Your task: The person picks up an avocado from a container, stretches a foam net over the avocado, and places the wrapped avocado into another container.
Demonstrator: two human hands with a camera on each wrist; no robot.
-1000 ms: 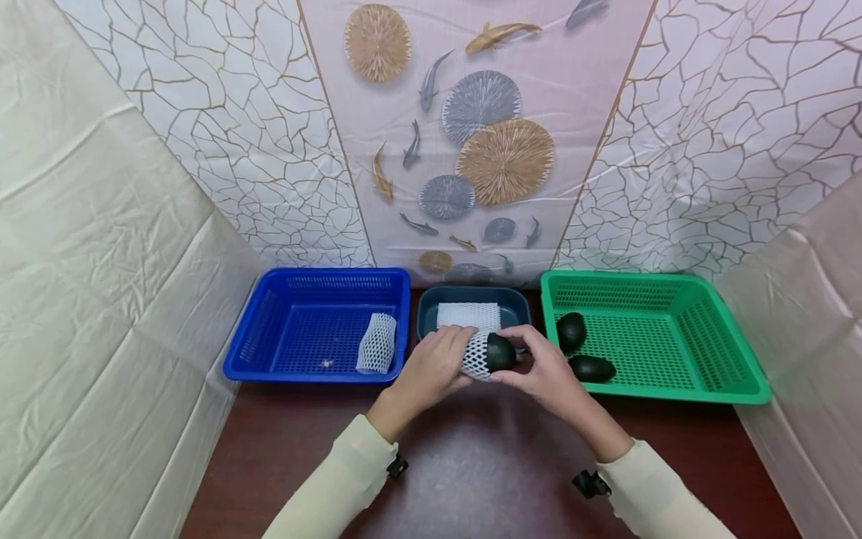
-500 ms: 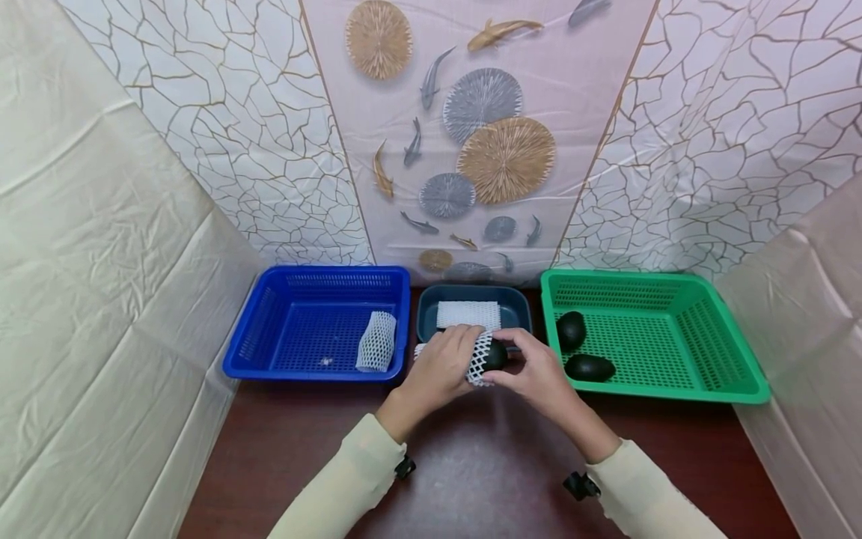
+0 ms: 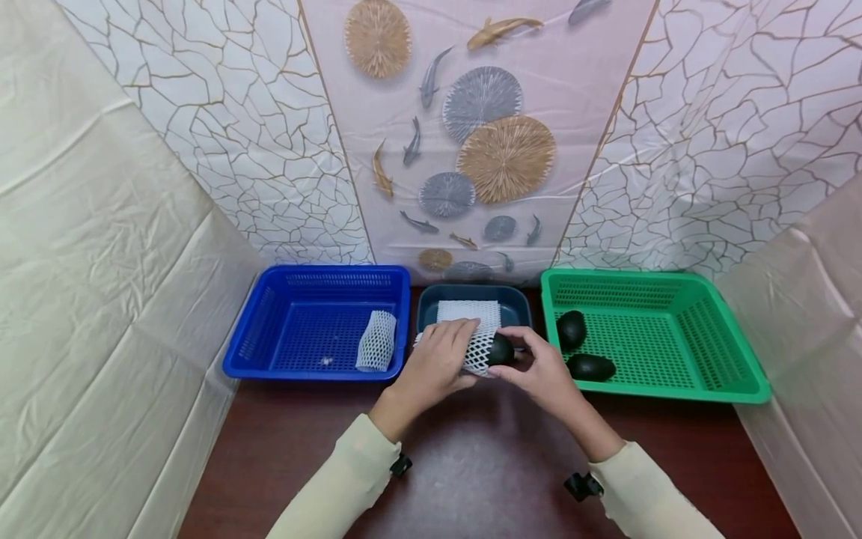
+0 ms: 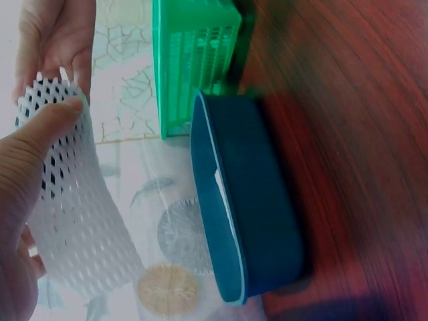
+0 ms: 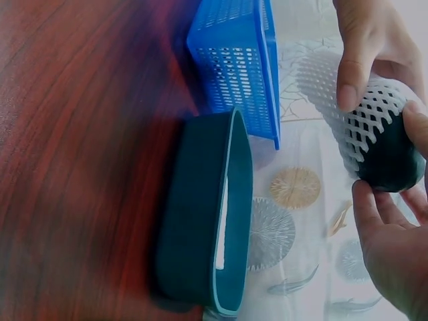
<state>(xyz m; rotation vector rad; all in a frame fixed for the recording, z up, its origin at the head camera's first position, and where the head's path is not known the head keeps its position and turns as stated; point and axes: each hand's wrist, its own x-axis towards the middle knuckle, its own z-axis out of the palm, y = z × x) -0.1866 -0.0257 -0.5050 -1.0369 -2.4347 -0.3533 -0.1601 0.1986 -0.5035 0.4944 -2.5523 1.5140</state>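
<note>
Over the front of the teal tray, both hands work on a dark avocado (image 3: 500, 349) partly inside a white foam net sleeve (image 3: 480, 352). The left hand (image 3: 431, 363) grips the sleeve around the fruit, its thumb pressing the mesh in the left wrist view. From the other side, the fingertips and thumb of the right hand (image 3: 544, 374) hold the bare end of the avocado. In the right wrist view, the sleeve's rim circles the fruit, and the dark skin shows through the mesh. The sleeve's loose tail (image 4: 93, 247) hangs beyond the left palm.
Behind the hands, the teal tray (image 3: 521, 299) holds more white foam netting (image 3: 469, 311). To its left, a blue basket (image 3: 316, 374) contains one netted item (image 3: 377, 342). A green basket (image 3: 673, 393) on the right has two dark avocados (image 3: 591, 367) near its left side.
The sleeve's rim shifted over the avocado half a second ago, and now slightly more of the fruit's end shows again. The sleeve's tail has come into view beyond the left hand. The baskets stay put.
</note>
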